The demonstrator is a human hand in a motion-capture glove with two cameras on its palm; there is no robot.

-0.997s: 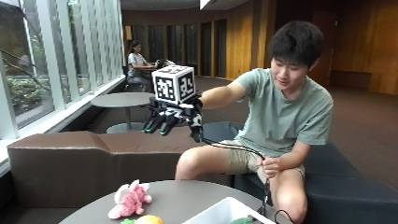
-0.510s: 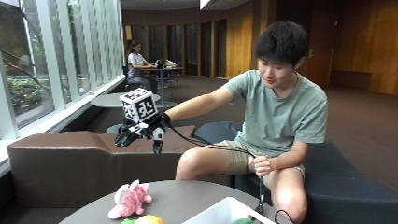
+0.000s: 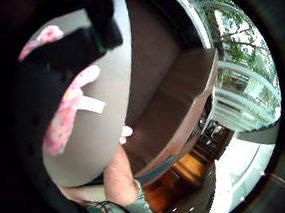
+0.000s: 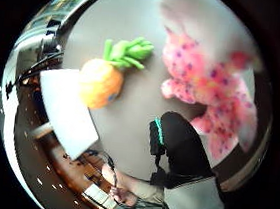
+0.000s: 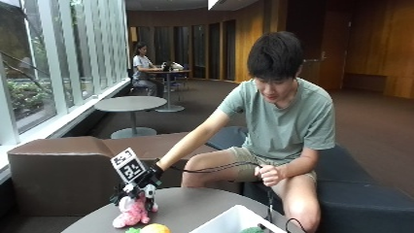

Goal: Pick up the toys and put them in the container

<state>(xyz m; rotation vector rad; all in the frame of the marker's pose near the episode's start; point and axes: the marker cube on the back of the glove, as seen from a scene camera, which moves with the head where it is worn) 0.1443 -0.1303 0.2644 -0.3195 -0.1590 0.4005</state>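
Nearest to us in the outside view, we see a white container (image 5: 236, 221) at the front edge of the round grey surface (image 5: 187, 206), with something green just showing inside it. Beside the container lies an orange pineapple toy (image 5: 154, 228) with a green leafy top; the thumb-side palm view shows it touching the container's white corner. Just behind the pineapple toy sits a pink plush toy (image 5: 134, 211) with darker spots, upright on the surface.

Our gloved right hand (image 5: 139, 187) sits directly on top of the pink plush toy, fingers pointing down around its upper part. From the palm views we see a black finger lying alongside the plush toy's limbs, yet we cannot tell whether the fingers have actually closed on it or only touch it. The toy rests on the surface.

Farther back, the arm stretches from a person in a green shirt seated on a dark sofa (image 5: 362, 194), whose bare hand (image 5: 268, 174) rests on the knee. A brown bench (image 5: 61, 167) stands behind the surface.
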